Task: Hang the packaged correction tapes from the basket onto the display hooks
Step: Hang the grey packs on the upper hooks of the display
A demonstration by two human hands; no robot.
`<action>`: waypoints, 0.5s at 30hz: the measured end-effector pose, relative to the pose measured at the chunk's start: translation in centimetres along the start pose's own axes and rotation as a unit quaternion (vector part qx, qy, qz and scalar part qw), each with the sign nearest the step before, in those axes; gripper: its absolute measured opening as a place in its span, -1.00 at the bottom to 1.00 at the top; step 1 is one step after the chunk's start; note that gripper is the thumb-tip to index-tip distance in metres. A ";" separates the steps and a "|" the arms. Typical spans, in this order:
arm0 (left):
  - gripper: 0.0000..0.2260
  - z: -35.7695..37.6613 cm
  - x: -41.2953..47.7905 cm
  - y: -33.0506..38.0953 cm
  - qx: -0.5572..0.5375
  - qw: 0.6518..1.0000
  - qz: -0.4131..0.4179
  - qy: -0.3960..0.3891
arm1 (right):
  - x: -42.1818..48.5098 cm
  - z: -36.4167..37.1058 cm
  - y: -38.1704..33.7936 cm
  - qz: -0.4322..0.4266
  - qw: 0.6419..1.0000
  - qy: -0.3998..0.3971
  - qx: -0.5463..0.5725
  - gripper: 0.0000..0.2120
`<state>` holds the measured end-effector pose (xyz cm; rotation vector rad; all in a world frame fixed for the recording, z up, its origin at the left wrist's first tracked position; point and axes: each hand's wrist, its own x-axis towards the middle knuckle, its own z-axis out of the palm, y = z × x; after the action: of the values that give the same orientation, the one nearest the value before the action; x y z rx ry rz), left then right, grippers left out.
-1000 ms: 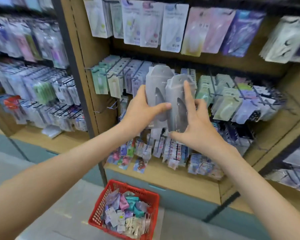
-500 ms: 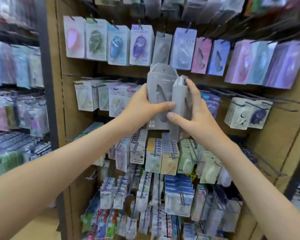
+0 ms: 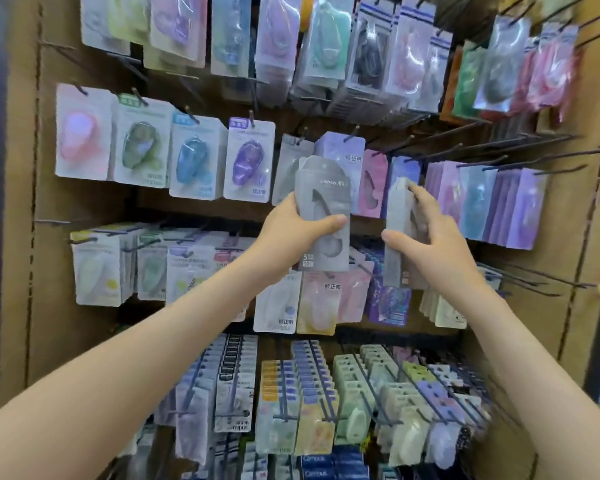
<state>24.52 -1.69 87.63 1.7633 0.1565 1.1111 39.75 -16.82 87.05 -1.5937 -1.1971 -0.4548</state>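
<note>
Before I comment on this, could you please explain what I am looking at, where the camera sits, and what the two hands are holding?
There is no machine here: a person wears one wide-angle camera on the head, so the single picture looks forward and down along both bare arms. The left hand grips a grey correction tape pack, its front facing the camera. The right hand holds a second grey pack, turned almost edge-on. There is no table; ahead stands a brown display wall whose wire hooks mostly carry hanging packs, such as the pink pack and purple pack at upper left. Several bare hooks stick out at the right. Neither grey pack is on a hook yet.
</note>
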 end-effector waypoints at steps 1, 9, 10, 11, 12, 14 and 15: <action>-0.57 0.0 0.5 -0.1 -0.008 1.000 0.002 0.003 | 0.7 -0.5 0.3 0.003 1.000 0.010 -0.017 -0.30; -0.69 0.9 3.7 0.1 -0.019 0.999 0.037 0.006 | 6.3 -4.0 1.4 0.018 0.988 0.109 -0.111 -0.33; -0.70 1.0 4.0 0.2 -0.018 0.999 0.043 0.004 | 6.9 -4.6 1.9 0.024 0.986 0.112 -0.121 -0.33; -0.70 1.2 4.3 0.3 -0.013 0.999 0.052 0.003 | 7.5 -5.1 2.4 0.029 0.985 0.115 -0.126 -0.33; -0.71 1.3 4.6 0.3 -0.007 0.998 0.060 0.006 | 8.1 -5.5 2.9 0.035 0.984 0.118 -0.129 -0.33; -0.67 1.6 5.3 0.6 -0.001 0.998 0.066 0.011 | 9.2 -6.2 3.9 0.041 0.981 0.120 -0.144 -0.33; -0.63 1.8 5.7 0.7 0.000 0.998 0.068 0.015 | 9.6 -6.5 4.3 0.041 0.980 0.117 -0.153 -0.35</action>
<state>28.81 -0.05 91.50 1.7795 0.0550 1.2351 49.32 -17.86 94.81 -1.7846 -0.9098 -0.7805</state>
